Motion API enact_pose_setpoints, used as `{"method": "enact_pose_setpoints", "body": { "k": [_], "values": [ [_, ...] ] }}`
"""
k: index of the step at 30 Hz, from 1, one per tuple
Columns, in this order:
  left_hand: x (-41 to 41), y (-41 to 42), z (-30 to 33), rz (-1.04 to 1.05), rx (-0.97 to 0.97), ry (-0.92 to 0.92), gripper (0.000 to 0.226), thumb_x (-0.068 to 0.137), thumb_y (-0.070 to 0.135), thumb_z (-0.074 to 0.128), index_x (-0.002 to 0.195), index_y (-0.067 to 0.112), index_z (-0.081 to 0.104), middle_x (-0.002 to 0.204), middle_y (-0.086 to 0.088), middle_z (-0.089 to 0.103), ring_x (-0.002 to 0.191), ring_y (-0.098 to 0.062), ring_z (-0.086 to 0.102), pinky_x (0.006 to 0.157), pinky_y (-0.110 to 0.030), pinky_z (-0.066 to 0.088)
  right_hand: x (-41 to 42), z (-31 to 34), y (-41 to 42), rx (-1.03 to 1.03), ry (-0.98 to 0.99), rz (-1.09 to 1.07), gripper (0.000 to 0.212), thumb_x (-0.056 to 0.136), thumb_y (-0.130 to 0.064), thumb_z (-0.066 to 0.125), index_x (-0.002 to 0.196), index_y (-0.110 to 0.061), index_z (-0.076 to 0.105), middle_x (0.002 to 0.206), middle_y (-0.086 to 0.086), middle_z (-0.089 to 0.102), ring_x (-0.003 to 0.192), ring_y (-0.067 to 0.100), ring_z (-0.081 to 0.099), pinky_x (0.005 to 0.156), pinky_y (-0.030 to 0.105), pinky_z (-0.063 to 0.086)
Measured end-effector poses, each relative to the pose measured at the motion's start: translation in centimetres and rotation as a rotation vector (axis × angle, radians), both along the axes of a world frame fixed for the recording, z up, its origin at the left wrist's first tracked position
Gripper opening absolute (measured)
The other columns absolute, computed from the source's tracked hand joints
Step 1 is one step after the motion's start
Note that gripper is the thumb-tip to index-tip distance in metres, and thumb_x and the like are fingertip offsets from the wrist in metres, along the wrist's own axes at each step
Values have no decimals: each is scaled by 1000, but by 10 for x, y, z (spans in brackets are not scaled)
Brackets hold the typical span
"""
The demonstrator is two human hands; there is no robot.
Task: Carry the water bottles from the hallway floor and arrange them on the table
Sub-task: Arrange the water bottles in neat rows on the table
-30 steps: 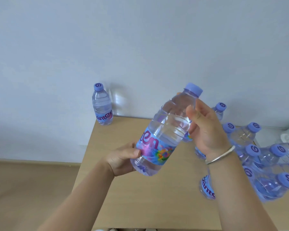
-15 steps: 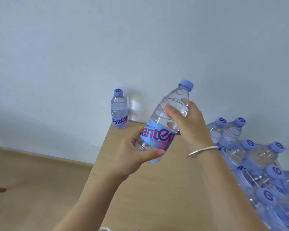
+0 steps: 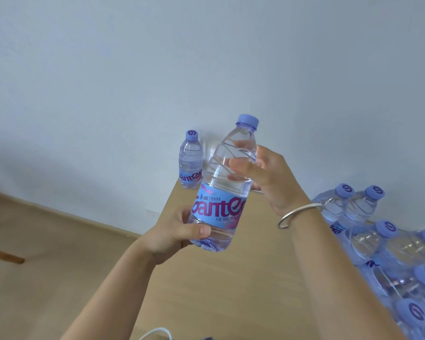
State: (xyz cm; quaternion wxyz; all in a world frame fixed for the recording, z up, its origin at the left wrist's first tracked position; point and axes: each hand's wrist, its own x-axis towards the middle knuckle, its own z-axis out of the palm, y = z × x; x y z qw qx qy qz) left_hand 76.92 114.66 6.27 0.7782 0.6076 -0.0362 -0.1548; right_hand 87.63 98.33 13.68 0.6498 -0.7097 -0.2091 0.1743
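I hold a clear water bottle (image 3: 225, 187) with a blue label and lilac cap, nearly upright, above the light wooden table (image 3: 231, 290). My left hand (image 3: 174, 235) grips its base and my right hand (image 3: 268, 179) wraps its upper body. A single bottle (image 3: 190, 160) stands at the table's far left corner against the wall. Several more bottles (image 3: 383, 244) are clustered along the table's right side, partly hidden by my right forearm.
A pale wall (image 3: 206, 57) rises right behind the table. Wooden floor (image 3: 47, 253) lies to the left, with a brown wooden piece (image 3: 5, 255) at the left edge. A white cable (image 3: 157, 333) shows at the bottom.
The held bottle has been turned from tilted to nearly upright and carried toward the far left corner. My view has shifted, so the bottle cluster sits further right.
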Motion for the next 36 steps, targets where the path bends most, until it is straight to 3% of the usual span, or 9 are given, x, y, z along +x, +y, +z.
{"method": "enact_pose_setpoints", "body": {
  "k": [5, 12, 17, 20, 24, 26, 28, 31, 36],
  "values": [
    [0, 16, -3, 39, 240, 14, 43, 55, 35, 78, 95, 20, 71, 94, 2, 72, 90, -10, 65, 76, -19, 52, 0, -16, 13, 72, -4, 28, 45, 62, -24, 74, 105, -24, 62, 82, -7, 72, 79, 7, 68, 69, 21, 54],
    [6, 25, -28, 245, 526, 67, 61, 45, 40, 83, 102, 29, 65, 99, 8, 71, 98, -7, 64, 90, -31, 53, 3, -40, 38, -21, -56, 27, 36, 62, -20, 81, 91, -32, 64, 90, -10, 72, 89, 5, 68, 74, 19, 52],
    [14, 33, -53, 363, 610, 87, 65, 47, 37, 88, 100, 39, 51, 97, 19, 67, 92, 12, 60, 72, -9, 46, 10, -61, 53, -85, -41, 9, 44, 64, -18, 84, 99, -33, 62, 109, 2, 67, 98, 9, 64, 88, 28, 52],
    [20, 40, -69, 398, 649, 95, 58, 51, 34, 88, 92, 39, 48, 92, 24, 65, 85, 25, 54, 59, 1, 42, 13, -72, 63, -95, -28, 9, 42, 67, -12, 82, 96, -32, 61, 100, -8, 68, 98, 4, 63, 85, 24, 51],
    [28, 51, -88, 417, 662, 118, 60, 52, 32, 88, 99, 35, 51, 98, 19, 65, 95, 8, 59, 69, -10, 45, 17, -88, 73, -131, -6, 17, 43, 67, -10, 82, 96, -33, 58, 88, -21, 69, 87, -2, 66, 70, 11, 50],
    [32, 56, -100, 427, 670, 128, 62, 54, 30, 87, 105, 29, 52, 101, 16, 65, 97, -2, 61, 74, -19, 48, 21, -96, 78, -192, -5, 19, 46, 65, -16, 84, 100, -30, 57, 98, -17, 67, 95, 4, 65, 78, 17, 53],
    [35, 61, -111, 429, 674, 133, 63, 56, 30, 86, 109, 26, 53, 102, 14, 65, 97, -7, 62, 77, -23, 50, 25, -104, 85, -251, -2, 16, 51, 63, -19, 84, 106, -24, 57, 110, -7, 65, 106, 13, 62, 90, 32, 52],
    [39, 66, -127, 433, 660, 150, 67, 56, 30, 85, 114, 24, 54, 102, 13, 66, 96, -8, 63, 74, -21, 48, 27, -113, 94, -278, 20, 18, 48, 64, -14, 84, 100, -30, 56, 109, -2, 66, 105, 16, 62, 91, 36, 52],
    [50, 72, -140, 501, 619, 191, 63, 51, 37, 84, 108, 33, 56, 92, 21, 66, 87, 3, 62, 67, -17, 45, 31, -126, 105, -277, 22, 7, 50, 65, -9, 82, 98, -33, 54, 108, -2, 67, 100, 13, 65, 82, 20, 54]
  ]
}}
